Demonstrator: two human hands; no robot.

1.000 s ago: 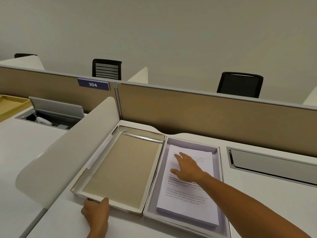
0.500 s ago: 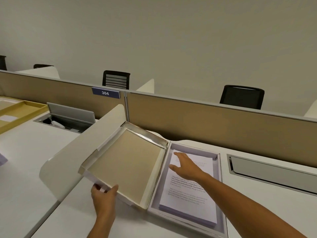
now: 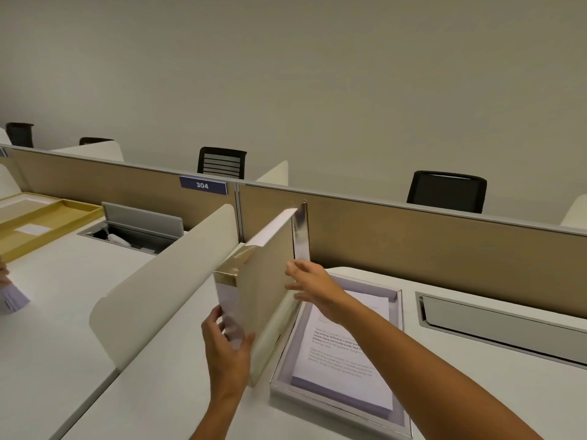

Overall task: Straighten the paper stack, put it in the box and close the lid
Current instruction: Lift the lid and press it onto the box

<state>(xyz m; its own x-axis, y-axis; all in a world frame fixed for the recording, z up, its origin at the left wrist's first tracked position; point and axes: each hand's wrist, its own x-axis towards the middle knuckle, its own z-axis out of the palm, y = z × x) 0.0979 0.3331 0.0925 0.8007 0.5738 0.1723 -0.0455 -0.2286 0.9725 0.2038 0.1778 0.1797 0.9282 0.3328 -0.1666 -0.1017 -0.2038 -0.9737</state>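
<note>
White desk: upright lid between left hand, right hand fingers.

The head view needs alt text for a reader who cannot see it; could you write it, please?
A person's left hand holds a box lid nearly upright beside the open box, where a paper stack lies; the right hand touches the lid's inner face.

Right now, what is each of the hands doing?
Left hand: closed on the near edge of the raised beige hinged cardboard lid.
Right hand: open, fingers against the lid's inner face, holding nothing.
</note>
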